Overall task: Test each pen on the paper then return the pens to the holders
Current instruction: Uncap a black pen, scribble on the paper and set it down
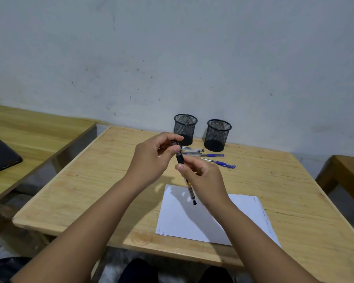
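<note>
A person's left hand (151, 158) pinches the cap end of a black pen (180, 157) while the right hand (201, 178) grips its barrel above the paper (192, 223) at the table's (90, 186) near edge, apparently uncapping it for testing. Both mesh holders (185, 129) stand empty near the far edge; other pens (211, 155) lie beside them.

A pale wooden tabletop (114, 193) fills the middle of the frame. At the left edge a dark phone (1, 156) lies on a second wooden surface (39, 129). A scuffed grey-white wall (172, 58) spans the upper half.
</note>
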